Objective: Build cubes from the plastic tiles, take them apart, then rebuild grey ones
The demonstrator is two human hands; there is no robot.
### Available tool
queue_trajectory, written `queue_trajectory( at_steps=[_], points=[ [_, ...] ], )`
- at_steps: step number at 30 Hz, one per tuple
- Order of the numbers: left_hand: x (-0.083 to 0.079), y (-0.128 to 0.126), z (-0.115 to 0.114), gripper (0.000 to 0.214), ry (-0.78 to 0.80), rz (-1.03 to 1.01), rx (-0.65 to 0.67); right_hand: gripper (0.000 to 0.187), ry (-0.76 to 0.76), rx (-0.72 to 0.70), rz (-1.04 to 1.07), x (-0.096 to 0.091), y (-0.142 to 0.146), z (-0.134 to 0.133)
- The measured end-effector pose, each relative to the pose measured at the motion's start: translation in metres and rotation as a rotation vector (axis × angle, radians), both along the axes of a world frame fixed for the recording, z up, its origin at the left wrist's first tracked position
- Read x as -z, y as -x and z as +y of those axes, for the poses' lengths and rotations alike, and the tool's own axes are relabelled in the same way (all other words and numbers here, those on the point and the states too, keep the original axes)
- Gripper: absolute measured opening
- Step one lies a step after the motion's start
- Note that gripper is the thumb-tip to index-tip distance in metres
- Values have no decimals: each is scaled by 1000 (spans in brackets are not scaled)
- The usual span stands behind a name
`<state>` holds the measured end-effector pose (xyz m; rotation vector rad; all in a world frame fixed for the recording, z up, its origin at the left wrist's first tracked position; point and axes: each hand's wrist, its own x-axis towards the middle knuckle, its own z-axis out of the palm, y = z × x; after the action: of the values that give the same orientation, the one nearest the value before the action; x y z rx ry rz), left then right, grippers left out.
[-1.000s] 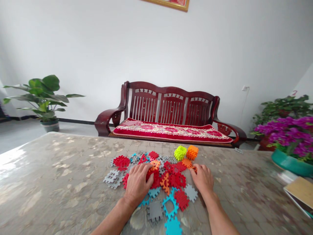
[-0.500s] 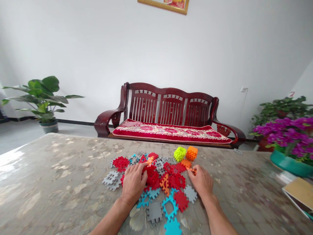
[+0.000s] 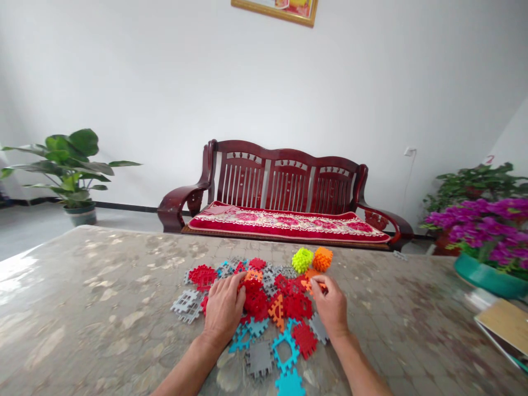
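Note:
A heap of flat interlocking plastic tiles (image 3: 284, 300), red, grey, teal and orange, lies on the marbled table (image 3: 103, 308). My left hand (image 3: 223, 308) rests palm down on the heap's left side, its fingertips touching a small orange tile (image 3: 252, 275). My right hand (image 3: 330, 308) is on the heap's right side, thumb and forefinger pinched on another orange tile (image 3: 310, 284). Behind the heap stand a yellow-green tile cube (image 3: 302, 259) and an orange tile cube (image 3: 322, 258).
A teal pot of purple flowers (image 3: 487, 275) and a book (image 3: 505, 324) sit at the table's right edge. Beyond the table are a dark red wooden bench (image 3: 284, 192) with a red cushion and a potted green plant (image 3: 70, 170) at far left.
My right hand slid left across the heap and now pinches an orange tile. My left hand eased slightly left, with an orange tile now at its fingertips.

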<state>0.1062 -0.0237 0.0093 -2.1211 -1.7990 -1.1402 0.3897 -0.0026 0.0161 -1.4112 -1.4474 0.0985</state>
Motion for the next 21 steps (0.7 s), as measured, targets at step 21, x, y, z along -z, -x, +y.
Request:
queue_trajectory(
  at_steps=[21],
  points=[
    [-4,-11,-7,27,6,92,182,32,65,-8,-347,16,-10,5]
  ],
)
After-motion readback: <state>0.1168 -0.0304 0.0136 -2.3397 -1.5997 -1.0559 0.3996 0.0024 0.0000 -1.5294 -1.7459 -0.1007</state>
